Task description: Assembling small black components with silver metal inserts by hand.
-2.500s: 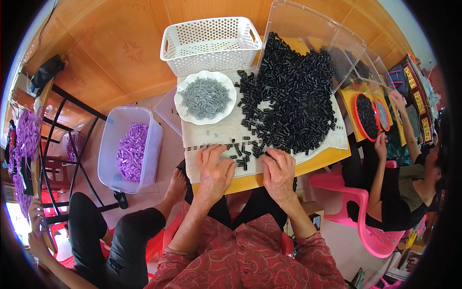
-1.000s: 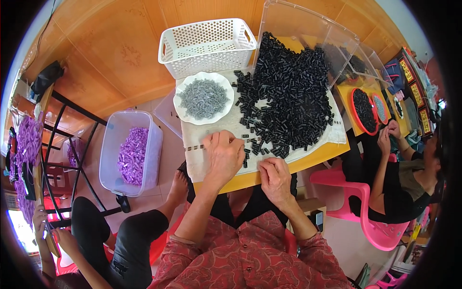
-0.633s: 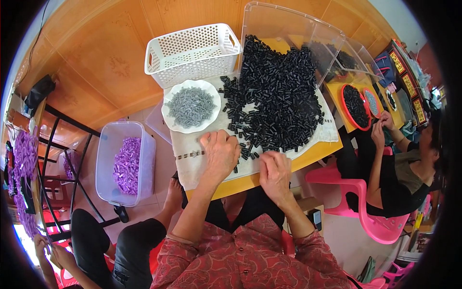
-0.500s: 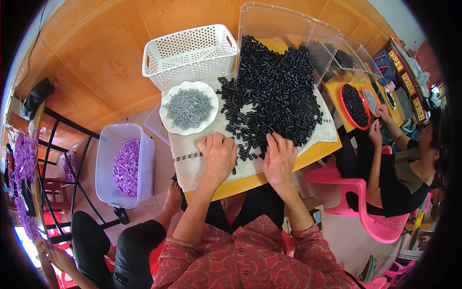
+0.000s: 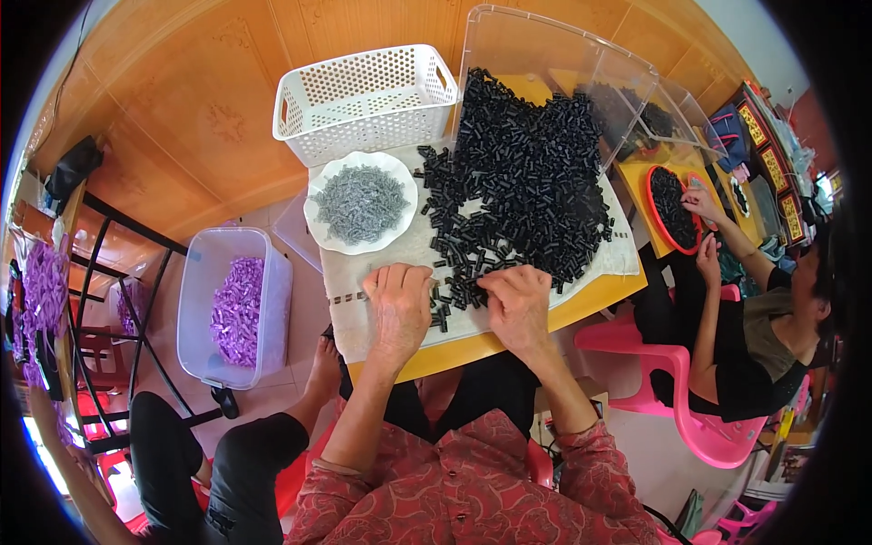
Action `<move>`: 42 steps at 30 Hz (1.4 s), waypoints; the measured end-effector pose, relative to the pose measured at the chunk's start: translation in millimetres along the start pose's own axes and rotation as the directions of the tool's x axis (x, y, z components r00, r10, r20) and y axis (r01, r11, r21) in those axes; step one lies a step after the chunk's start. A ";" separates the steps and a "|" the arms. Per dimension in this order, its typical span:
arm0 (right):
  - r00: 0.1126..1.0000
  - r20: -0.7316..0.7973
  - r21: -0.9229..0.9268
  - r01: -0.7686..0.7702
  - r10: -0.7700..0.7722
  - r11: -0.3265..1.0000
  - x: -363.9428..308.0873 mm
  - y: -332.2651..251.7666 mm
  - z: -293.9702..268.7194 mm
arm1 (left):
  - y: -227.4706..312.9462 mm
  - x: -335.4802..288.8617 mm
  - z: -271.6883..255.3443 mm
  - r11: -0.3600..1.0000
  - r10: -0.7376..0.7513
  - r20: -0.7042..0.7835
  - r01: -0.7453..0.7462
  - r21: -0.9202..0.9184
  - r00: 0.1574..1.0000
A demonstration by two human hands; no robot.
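Many small black plastic tubes (image 5: 536,173) lie heaped over the cloth-covered table, with strays along the near edge of the heap. My right hand (image 5: 520,307) is closed in a pinch at that near edge, fingertips among the black tubes. To its left, my left hand (image 5: 398,304) rests above the cloth with its fingers curled together; whatever they hold, if anything, is hidden. A white scalloped plate (image 5: 320,234) piled with small clear-grey pieces (image 5: 361,203) stands just beyond my left hand.
A white perforated basket (image 5: 363,127) stands at the back left, a clear plastic bin (image 5: 563,41) lies tipped behind the heap. On the floor is a tub (image 5: 195,318) of purple pieces. At right a co-worker sits on a pink chair (image 5: 681,381) by a red basket (image 5: 653,204).
My right hand has moved left and out of the heap, nearer my left hand, which has shifted slightly down. The co-worker's hand at right has reached toward the red basket.
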State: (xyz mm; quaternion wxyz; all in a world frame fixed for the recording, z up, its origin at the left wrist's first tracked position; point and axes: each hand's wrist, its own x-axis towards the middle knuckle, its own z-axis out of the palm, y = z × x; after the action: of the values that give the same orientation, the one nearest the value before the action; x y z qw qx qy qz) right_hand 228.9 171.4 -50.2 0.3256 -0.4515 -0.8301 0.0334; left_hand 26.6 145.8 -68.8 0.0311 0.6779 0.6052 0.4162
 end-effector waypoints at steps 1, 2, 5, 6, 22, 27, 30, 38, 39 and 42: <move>1.000 0.000 -0.025 -0.005 0.005 1.000 -3.7 4.5 -2.6 | -1.3 -1.6 -0.5 1.000 -0.006 0.005 0.006 -0.008 1.000; 1.000 -0.001 -0.053 -0.011 0.011 0.999 -6.8 9.2 -5.4 | -1.7 -2.6 -0.7 1.000 -0.008 0.005 0.008 -0.011 1.000; 0.999 -0.021 -0.085 -0.044 0.043 0.995 -10.8 18.2 -11.3 | -1.8 -6.9 -3.5 1.000 -0.022 0.017 0.022 -0.022 1.000; 0.998 -0.033 -0.107 -0.061 0.058 0.992 -11.6 20.7 -13.5 | -1.7 -8.1 -4.7 0.999 -0.013 0.013 0.013 -0.031 1.000; 0.995 0.084 -0.189 -0.029 0.045 0.981 16.0 7.6 16.2 | 16.8 -43.8 -18.3 0.997 -0.038 -0.080 0.032 -0.074 0.996; 0.994 0.034 -0.306 -0.089 0.105 0.948 42.7 23.8 37.3 | 15.9 -53.9 -15.6 0.997 -0.050 -0.146 0.040 -0.071 0.988; 0.995 0.040 -0.237 -0.083 0.095 0.968 51.9 18.7 45.3 | 15.2 -55.0 -17.1 0.996 -0.059 -0.174 0.047 -0.073 0.983; 0.998 0.054 -0.022 0.047 -0.045 0.999 37.9 7.6 22.4 | 13.5 -56.2 -19.2 0.994 -0.087 -0.168 0.073 -0.087 0.982; 0.996 0.084 -0.058 0.036 -0.031 0.998 34.4 8.2 16.8 | 12.7 -56.6 -19.0 0.994 -0.087 -0.174 0.073 -0.086 0.981; 0.994 0.111 -0.114 0.008 0.005 0.993 28.0 10.4 4.5 | 11.6 -57.3 -17.8 0.993 -0.090 -0.185 0.074 -0.089 0.979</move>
State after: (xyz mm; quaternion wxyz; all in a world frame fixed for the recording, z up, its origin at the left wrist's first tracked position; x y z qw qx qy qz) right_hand 223.3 200.2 -43.1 0.2526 -0.4661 -0.8478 0.0107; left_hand 29.6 86.0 -81.0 0.0185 0.6080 0.6153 0.5013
